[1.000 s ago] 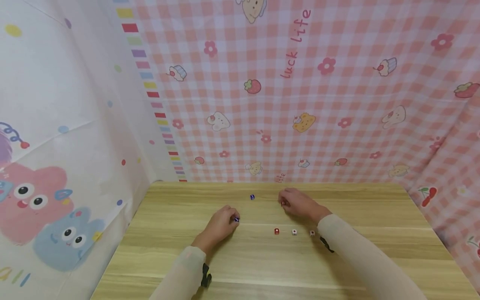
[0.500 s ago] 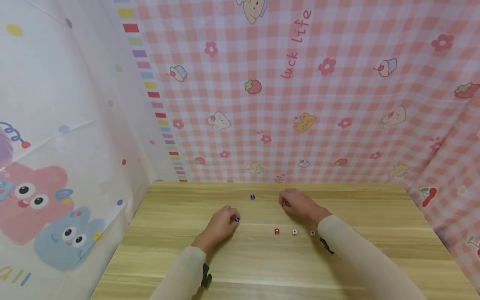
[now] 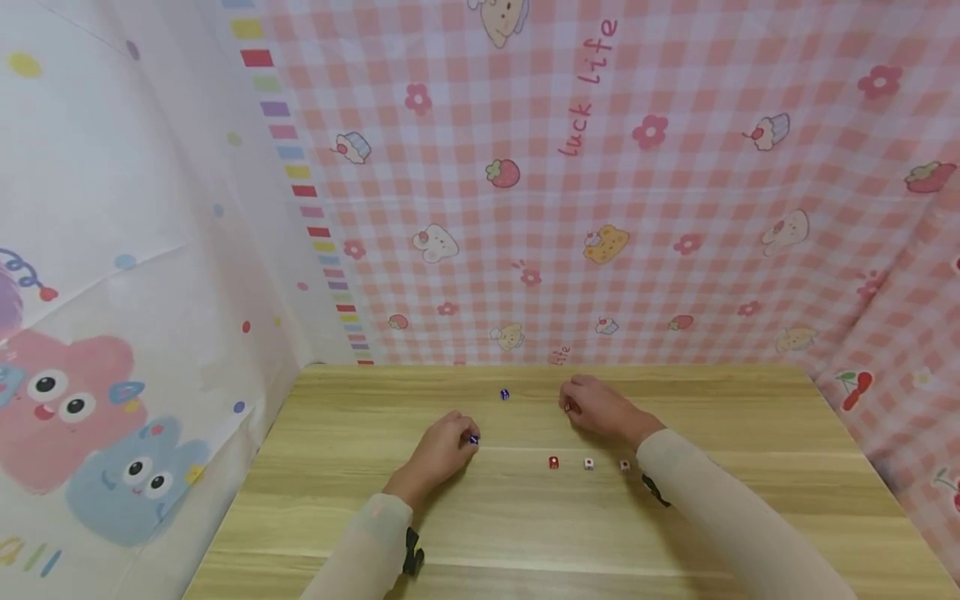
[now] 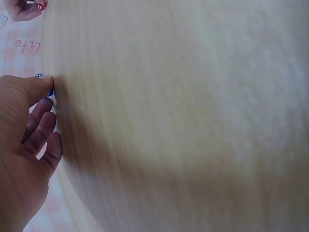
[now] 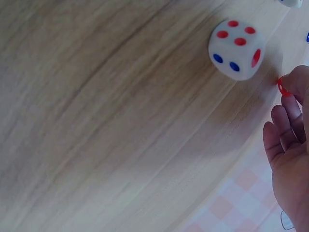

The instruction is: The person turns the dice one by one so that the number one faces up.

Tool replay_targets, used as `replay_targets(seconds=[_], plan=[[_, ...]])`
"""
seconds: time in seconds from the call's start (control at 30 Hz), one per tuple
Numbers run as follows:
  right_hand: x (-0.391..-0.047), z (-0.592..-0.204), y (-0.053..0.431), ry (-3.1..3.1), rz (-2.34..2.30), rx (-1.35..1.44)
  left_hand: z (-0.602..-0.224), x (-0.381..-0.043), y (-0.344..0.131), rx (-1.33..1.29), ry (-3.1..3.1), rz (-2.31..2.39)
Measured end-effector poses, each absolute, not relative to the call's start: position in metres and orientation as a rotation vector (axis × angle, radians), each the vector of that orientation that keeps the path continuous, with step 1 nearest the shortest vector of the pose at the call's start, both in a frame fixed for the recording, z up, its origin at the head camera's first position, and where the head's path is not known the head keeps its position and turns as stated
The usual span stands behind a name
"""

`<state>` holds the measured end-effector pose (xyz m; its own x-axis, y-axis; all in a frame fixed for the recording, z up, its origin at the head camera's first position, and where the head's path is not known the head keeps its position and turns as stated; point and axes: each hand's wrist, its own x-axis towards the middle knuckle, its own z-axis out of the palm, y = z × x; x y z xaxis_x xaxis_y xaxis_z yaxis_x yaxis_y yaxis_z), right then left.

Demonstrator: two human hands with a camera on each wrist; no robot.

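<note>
My left hand (image 3: pixel 442 450) pinches a blue die (image 3: pixel 474 439) between thumb and fingers, close over the table left of centre. In the left wrist view a corner of this blue die (image 4: pixel 51 91) shows past the thumb. Farther right and deeper on the table, my right hand (image 3: pixel 597 406) pinches a red die (image 3: pixel 567 407); the right wrist view shows the red die (image 5: pixel 283 87) at the thumb tip, mostly covered. Between the hands, toward the back, lies another blue die (image 3: pixel 505 394). A second red die (image 3: pixel 553 462) and two white dice (image 3: pixel 588 464) stand in a row nearer the front.
The wooden table (image 3: pixel 480 533) ends at the back against a pink checked cloth (image 3: pixel 465 208). A white printed cloth (image 3: pixel 150 292) hangs on the left. The right forearm passes just beside the rightmost white die (image 3: pixel 625 466), which the right wrist view shows large.
Both hands keep their places and their dice. The view has shifted very slightly; the loose dice lie where they were.
</note>
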<state>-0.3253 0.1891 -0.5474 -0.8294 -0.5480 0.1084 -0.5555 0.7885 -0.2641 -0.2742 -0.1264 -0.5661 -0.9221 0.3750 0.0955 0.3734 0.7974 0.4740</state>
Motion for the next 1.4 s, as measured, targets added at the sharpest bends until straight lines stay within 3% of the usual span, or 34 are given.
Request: replay_targets(seconds=[1.4], plan=[[-0.3236, -0.5498, 0.1956, -2.928, 0.424, 0.887, -0.5677, -0.2752, -0.1269, 0.642, 2.994, 0.77]])
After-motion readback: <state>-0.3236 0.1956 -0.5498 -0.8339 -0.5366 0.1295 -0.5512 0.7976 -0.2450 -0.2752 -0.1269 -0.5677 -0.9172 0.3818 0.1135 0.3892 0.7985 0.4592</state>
